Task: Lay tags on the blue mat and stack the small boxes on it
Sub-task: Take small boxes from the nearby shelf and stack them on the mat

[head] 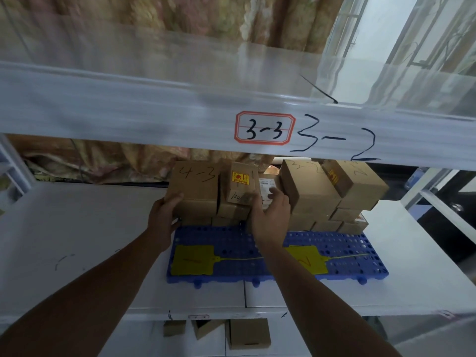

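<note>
A blue perforated mat (231, 240) lies on the white shelf. Two yellow tags rest on its front half: one at the left (192, 260), one at the right (309, 258), partly under my right forearm. Small brown cardboard boxes are stacked along the mat's back edge. My left hand (163, 215) grips the left side of the box marked "4-3" (195, 186). My right hand (271, 215) presses against the boxes in the middle, next to a tilted box with a yellow sticker (240, 185). A taller stack (332, 191) stands at the right.
An upper shelf beam (154, 112) labelled "3-3" and "3-2" hangs close above the stacks. White shelf surface (77, 240) spreads to the left of the mat. More small boxes (248, 333) sit on the shelf below. A patterned curtain hangs behind.
</note>
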A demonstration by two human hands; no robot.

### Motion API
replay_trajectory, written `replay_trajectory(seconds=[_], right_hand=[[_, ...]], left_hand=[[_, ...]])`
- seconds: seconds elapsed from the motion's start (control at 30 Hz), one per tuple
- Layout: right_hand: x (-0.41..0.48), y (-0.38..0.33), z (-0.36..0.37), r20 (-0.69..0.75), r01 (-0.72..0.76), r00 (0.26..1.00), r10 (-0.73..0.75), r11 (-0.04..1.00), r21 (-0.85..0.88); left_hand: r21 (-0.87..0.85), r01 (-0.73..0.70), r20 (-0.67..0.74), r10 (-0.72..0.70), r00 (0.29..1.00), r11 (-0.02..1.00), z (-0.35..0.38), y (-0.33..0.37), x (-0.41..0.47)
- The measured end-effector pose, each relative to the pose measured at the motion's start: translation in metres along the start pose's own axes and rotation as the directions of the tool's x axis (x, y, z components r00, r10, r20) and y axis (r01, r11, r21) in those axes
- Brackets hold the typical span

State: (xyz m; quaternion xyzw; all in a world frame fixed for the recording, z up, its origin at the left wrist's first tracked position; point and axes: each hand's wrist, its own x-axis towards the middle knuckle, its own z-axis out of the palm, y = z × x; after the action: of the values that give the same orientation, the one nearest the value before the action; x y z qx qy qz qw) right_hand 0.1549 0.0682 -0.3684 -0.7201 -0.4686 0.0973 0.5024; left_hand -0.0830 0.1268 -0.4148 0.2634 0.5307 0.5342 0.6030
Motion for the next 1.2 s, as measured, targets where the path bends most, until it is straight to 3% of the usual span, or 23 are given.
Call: replay_trajectory(seconds=[0.2,0.37,0.83,1.2], right_hand=[[0.022,-0.007,0.010,0.283,-0.070,0.957,0.072,0.997,-0.016],[0.026,-0.006,0.018,0.404,-0.087,0.907,0.119,0.991,-0.098],[0.025,-0.007,0.014,0.466,-0.117,0.878,0.105,0.993,-0.003],[0.027,-0.008,0.012,0.470,-0.082,0.877,0.097,0.995,-0.052]], left_hand=[[0.019,-0.026,0.008,0.026,1.000,0.999,0.002,0.003,-0.005],[0.028,-0.039,-0.009,0.039,0.999,0.999,0.004,0.005,-0.009],[0.085,-0.073,-0.007,0.074,0.997,0.994,0.011,0.006,-0.010],[0.152,-0.071,0.009,0.071,0.997,0.986,0.015,0.009,-0.011]])
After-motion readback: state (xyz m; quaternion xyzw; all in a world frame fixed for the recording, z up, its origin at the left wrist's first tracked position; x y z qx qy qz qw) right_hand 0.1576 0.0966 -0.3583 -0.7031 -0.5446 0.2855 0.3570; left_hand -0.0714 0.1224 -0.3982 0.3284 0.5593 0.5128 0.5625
